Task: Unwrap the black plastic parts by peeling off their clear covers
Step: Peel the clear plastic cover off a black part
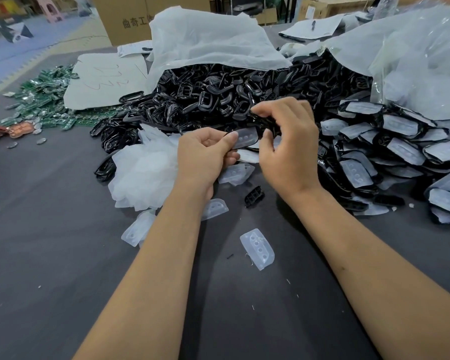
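My left hand (205, 154) pinches a clear cover (244, 137) with several round dimples, thumb on its left end. My right hand (286, 141) grips a black plastic part (264, 122) just above and to the right of that cover; most of the part is hidden by the fingers. Whether cover and part still touch I cannot tell. Loose clear covers lie on the dark table: one (257, 249) near my forearms, another (215, 209) under my left wrist. A bare black part (254, 196) lies between my wrists.
A heap of bare black parts (218, 97) spills from a white bag (205, 40) behind my hands. Still-covered parts (390, 152) pile up at the right. Crumpled clear covers (143, 170) sit left of my hands. Green circuit boards (44, 100) lie far left.
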